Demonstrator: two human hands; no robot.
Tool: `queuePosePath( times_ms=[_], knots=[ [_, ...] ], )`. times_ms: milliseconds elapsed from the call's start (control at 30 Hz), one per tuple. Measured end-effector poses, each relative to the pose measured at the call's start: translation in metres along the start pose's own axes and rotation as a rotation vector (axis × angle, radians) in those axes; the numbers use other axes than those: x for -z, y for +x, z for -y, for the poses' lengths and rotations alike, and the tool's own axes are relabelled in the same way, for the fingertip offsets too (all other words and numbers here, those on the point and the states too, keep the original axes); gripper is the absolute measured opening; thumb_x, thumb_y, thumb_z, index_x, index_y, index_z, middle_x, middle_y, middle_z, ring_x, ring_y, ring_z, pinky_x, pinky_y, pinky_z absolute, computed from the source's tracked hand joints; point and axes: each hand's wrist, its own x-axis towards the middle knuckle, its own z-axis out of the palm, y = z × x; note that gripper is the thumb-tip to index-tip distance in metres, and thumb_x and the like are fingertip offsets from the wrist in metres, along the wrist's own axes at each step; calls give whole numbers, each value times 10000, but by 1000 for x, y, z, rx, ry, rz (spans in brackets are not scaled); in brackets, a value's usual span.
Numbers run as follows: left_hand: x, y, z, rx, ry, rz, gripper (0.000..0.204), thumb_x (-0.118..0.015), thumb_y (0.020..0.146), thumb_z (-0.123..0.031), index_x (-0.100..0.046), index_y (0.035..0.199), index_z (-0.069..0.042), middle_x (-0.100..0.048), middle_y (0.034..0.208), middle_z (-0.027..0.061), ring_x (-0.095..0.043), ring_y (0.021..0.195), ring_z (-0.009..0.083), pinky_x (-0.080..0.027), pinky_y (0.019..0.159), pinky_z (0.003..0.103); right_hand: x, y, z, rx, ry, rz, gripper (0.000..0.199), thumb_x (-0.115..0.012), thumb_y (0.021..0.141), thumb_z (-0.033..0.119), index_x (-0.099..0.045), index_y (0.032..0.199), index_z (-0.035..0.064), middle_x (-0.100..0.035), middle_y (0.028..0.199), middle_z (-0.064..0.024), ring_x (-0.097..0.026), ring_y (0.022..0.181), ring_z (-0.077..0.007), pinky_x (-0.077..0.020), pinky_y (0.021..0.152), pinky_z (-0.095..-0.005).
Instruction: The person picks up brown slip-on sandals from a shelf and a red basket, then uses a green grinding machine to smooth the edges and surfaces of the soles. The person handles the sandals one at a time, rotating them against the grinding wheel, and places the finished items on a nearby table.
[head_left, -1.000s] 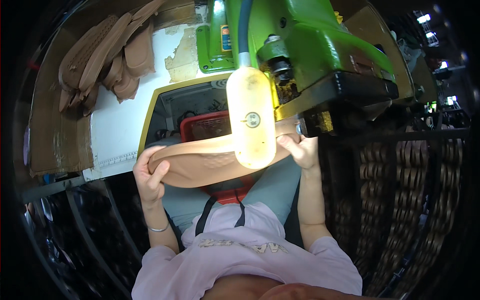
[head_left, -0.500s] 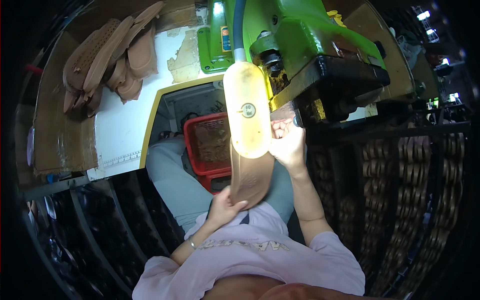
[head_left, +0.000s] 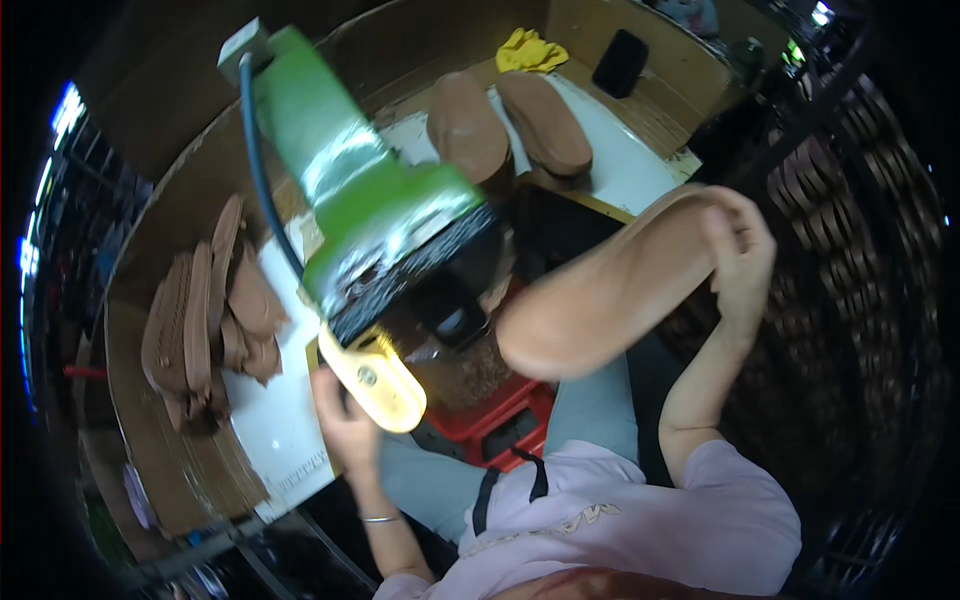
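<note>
My right hand (head_left: 742, 248) is raised at the right and grips one end of a long tan shoe sole (head_left: 610, 295), which slants down toward the middle. My left hand (head_left: 345, 428) is low at the left, against the yellow rounded guard (head_left: 375, 378) of a green machine (head_left: 365, 205). Its fingers are partly hidden behind that guard. The left hand no longer touches the sole. A red crate (head_left: 495, 415) sits under the machine, above my lap.
A pile of brown soles (head_left: 200, 320) lies on the white worktop (head_left: 275, 430) at the left. Two more soles (head_left: 505, 130), a yellow cloth (head_left: 530, 50) and a black object (head_left: 620, 62) lie at the back. Dark racks of soles (head_left: 860, 340) stand at the right.
My head has turned, so the whole view has swung round. My left hand let go of the sole and dropped to the yellow guard. My right hand lifted the sole away to the right.
</note>
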Motion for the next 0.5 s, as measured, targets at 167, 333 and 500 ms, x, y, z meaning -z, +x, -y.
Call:
queuePosePath(
  times_ms=[167, 333, 500],
  knots=[
    [132, 101, 162, 23, 724, -583, 507, -698, 816, -305, -533, 1190, -5, -519, 1200, 226, -472, 1149, 389, -344, 1016, 462, -54, 16, -30, -141, 665, -10, 469, -541, 862, 10, -372, 1299, 2, -447, 1227, -153, -592, 986, -235, -613, 555, -321],
    [109, 144, 193, 358, 579, -472, 602, -771, 725, -440, -597, 1134, -33, -385, 1279, 325, -361, 1222, 464, -324, 1033, 485, -145, 39, -60, -410, 1206, 44, 399, -477, 886, -4, -309, 1249, 2, -377, 1268, -181, -493, 1120, -318, -578, 804, -496],
    [90, 138, 173, 339, 535, -536, 547, -814, 680, -388, -643, 1055, -28, -334, 1335, 372, -339, 1264, 462, -334, 1029, 489, -216, 61, -54, -511, 1270, 16, 582, -517, 914, 52, -160, 1373, 31, -374, 1304, -169, -491, 1150, -303, -457, 968, -514]
  ],
)
